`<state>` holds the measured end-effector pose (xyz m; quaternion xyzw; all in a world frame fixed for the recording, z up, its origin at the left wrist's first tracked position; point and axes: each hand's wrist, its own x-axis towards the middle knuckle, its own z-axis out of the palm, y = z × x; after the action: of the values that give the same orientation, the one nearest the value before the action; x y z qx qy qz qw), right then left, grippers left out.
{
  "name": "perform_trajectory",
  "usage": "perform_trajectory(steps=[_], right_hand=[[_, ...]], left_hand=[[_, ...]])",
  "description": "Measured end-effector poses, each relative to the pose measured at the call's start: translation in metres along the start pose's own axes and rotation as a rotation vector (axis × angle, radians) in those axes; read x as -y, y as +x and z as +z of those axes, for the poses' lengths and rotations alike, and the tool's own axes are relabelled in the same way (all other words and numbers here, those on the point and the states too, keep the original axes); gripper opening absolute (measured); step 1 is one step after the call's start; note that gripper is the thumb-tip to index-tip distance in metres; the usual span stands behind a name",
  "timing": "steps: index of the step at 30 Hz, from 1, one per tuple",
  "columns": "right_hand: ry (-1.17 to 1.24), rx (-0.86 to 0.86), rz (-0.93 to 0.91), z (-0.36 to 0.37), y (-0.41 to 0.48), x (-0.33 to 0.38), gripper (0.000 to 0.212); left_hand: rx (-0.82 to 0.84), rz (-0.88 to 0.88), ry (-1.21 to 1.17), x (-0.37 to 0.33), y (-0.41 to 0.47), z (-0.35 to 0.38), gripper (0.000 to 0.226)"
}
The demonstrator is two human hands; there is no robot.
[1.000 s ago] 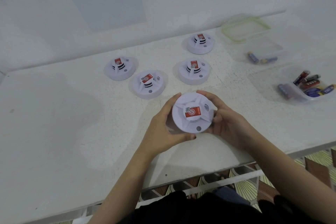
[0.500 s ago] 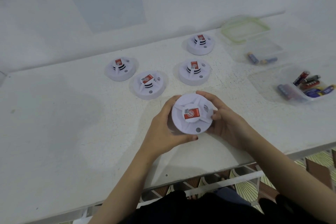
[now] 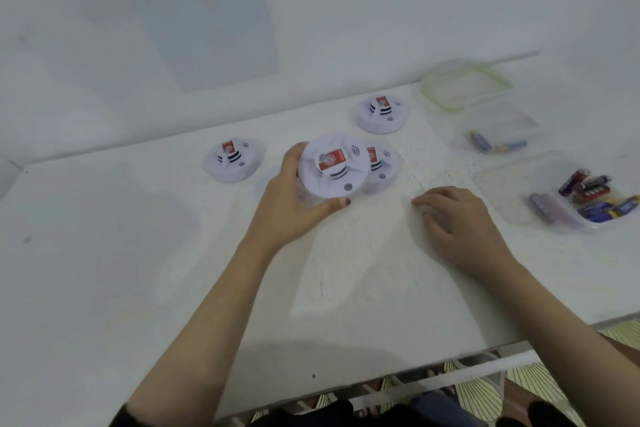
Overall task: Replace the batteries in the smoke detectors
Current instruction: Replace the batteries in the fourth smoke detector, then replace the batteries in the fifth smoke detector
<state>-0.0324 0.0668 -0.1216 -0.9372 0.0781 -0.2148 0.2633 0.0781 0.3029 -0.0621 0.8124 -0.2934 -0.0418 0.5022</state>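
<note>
**STATUS: ONE DETECTOR IN HAND, RIGHT HAND FREE**

The left hand (image 3: 294,198) grips a white smoke detector (image 3: 332,165) by its rim. The fingers curl over the far left edge and the thumb lies along the near edge. The unit faces the camera with its red label up. It is motion-blurred, and the label print is not legible. It is at the centre of the white table (image 3: 138,253) and appears raised off the surface. Its underside is hidden.

The right hand (image 3: 460,222) holds nothing. Its fingers are loosely bent over the table, to the right of the held unit and apart from it. Whether the fingertips touch the surface cannot be told.

The held unit overlaps a second detector (image 3: 382,168), of which only the right part shows. A left detector (image 3: 233,159) and a rear detector (image 3: 382,113) stand uncovered on the table. A faint curved edge beside the back of the left hand is too blurred to identify.

At the right, a near clear container (image 3: 505,184) holds loose batteries (image 3: 588,189); their count is unclear. Behind it, a far clear container (image 3: 502,125) holds at least two blue batteries (image 3: 483,141). A green-rimmed lid (image 3: 464,87) lies beyond. A paper sheet (image 3: 207,28) on the wall carries unreadable text and is cut off at the top.
</note>
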Motion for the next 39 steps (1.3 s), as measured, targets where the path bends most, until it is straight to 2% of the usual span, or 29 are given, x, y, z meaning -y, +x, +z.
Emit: perform_trajectory(steps=[4,8,12,18,21,23,27,30,35,39], right_hand=[[0.014,-0.033,0.007,0.002,0.003,0.002,0.030],[0.029,-0.037,0.006,0.002,0.001,0.000,0.031],[0.029,-0.047,0.021,0.001,0.003,0.000,0.031],[0.004,-0.040,0.018,0.003,0.002,-0.001,0.035],[0.003,-0.056,0.034,0.004,0.002,0.001,0.036],[-0.015,-0.081,0.054,0.005,0.002,0.001,0.035],[-0.081,-0.150,0.156,0.005,0.001,-0.003,0.036],[-0.064,-0.173,0.266,0.005,0.000,-0.007,0.039],[-0.008,-0.243,0.286,0.008,0.004,-0.012,0.032],[0.007,-0.278,0.283,0.009,0.007,-0.015,0.030]], left_hand=[[0.011,-0.042,0.263,0.010,0.058,-0.009,0.089],[0.045,-0.194,0.485,0.026,0.104,-0.010,0.094],[0.103,-0.320,0.571,0.041,0.126,-0.009,0.098],[0.254,-0.403,0.732,0.049,0.143,-0.012,0.088],[0.296,-0.442,0.838,0.045,0.155,-0.009,0.107],[0.266,-0.354,0.901,0.035,0.165,0.000,0.114],[0.205,-0.115,0.808,0.013,0.191,0.034,0.092],[0.278,-0.083,0.717,0.004,0.207,0.059,0.082],[0.356,-0.037,0.656,0.008,0.222,0.087,0.107],[0.318,-0.046,0.639,0.016,0.229,0.091,0.106]])
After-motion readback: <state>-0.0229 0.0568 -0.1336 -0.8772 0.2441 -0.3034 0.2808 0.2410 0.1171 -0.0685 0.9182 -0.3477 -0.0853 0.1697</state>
